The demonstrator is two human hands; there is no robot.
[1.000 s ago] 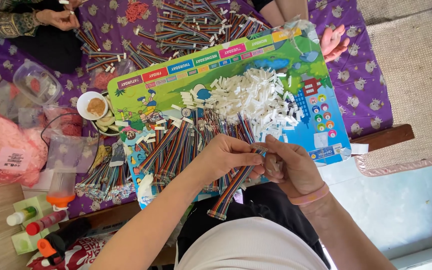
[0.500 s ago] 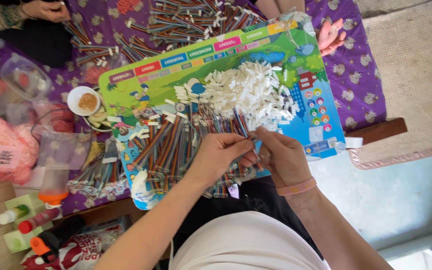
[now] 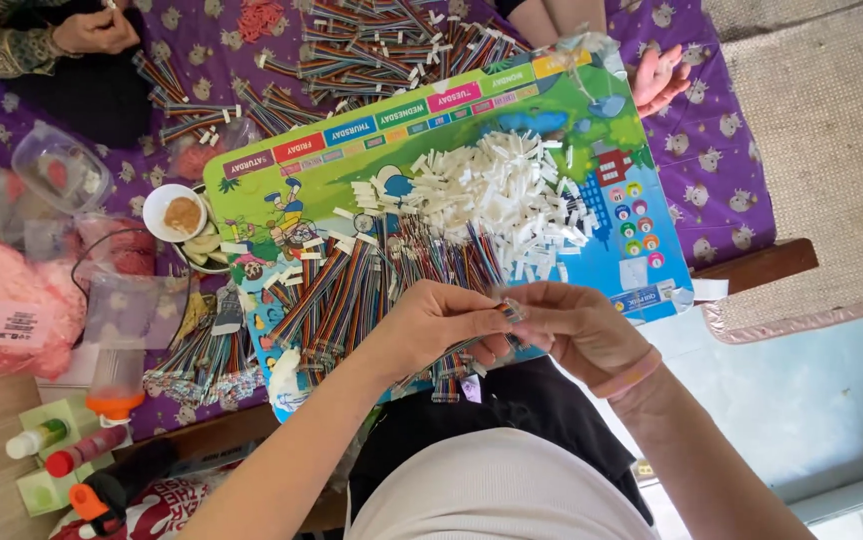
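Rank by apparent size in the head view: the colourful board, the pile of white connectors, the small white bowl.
1. Colourful board, largest.
2. Pile of white connectors.
3. Small white bowl, smallest.

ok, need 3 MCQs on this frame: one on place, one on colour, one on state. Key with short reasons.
1. Where is the pile of white connectors?
A. on the board
B. in the bowl
C. on the floor

2. What colour is the cloth under the board?
A. green
B. purple
C. grey

3. What are the left hand and right hand doing?
A. resting flat, apart
B. both pinching one small wire piece
C. lifting the board

Key:
1 A, the pile sits on the board's middle.
2 B, purple patterned cloth shows on all sides.
3 B, the fingers of both hands meet on the wire piece.
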